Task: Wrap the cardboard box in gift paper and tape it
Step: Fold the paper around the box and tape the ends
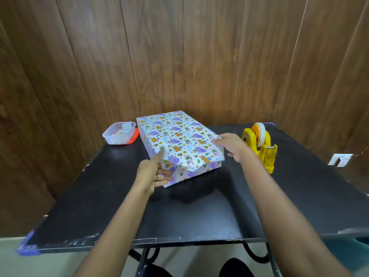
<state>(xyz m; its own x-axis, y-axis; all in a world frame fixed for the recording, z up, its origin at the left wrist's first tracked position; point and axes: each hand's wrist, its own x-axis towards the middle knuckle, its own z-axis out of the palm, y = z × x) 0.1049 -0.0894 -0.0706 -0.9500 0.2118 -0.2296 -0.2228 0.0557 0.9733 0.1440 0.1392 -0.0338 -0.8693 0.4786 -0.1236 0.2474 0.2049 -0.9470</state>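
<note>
left hand [153, 172], fingers straight, pins the near flap [191, 168] of the wrapped box [179, 136] sitting mid table [199, 206]; right hand [232, 145] lies over its right edge, can't tell if gripping. reach for the tape dispenser [259, 144] and that loose flap likely pops open

Your gift paper [177, 136] is white, printed all over with purple, orange-brown, blue and green cartoon figures; your table [199, 206] is black; the tape dispenser [261, 154] is yellow with an orange hub and white roll; the clear tub [119, 134] has a red lid; the wall [159, 56] is brown wood-grain.
</note>
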